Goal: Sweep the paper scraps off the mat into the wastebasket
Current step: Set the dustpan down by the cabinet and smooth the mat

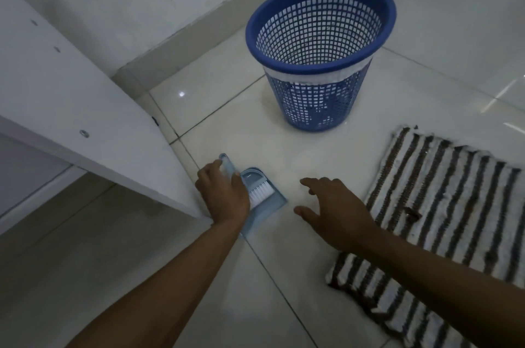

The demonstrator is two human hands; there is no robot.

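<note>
Blue wastebasket [315, 103], apparently white-lined, upright; brush [260, 194] lies in dustpan [274, 203].

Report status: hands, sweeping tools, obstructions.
Left hand grips dustpan set on floor. Right hand open, hovering beside mat. Wastebasket upright beyond, nothing blocking.

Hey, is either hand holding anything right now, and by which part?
The left hand grips the dustpan and brush set by its handle. The right hand is open, holding nothing.
</note>
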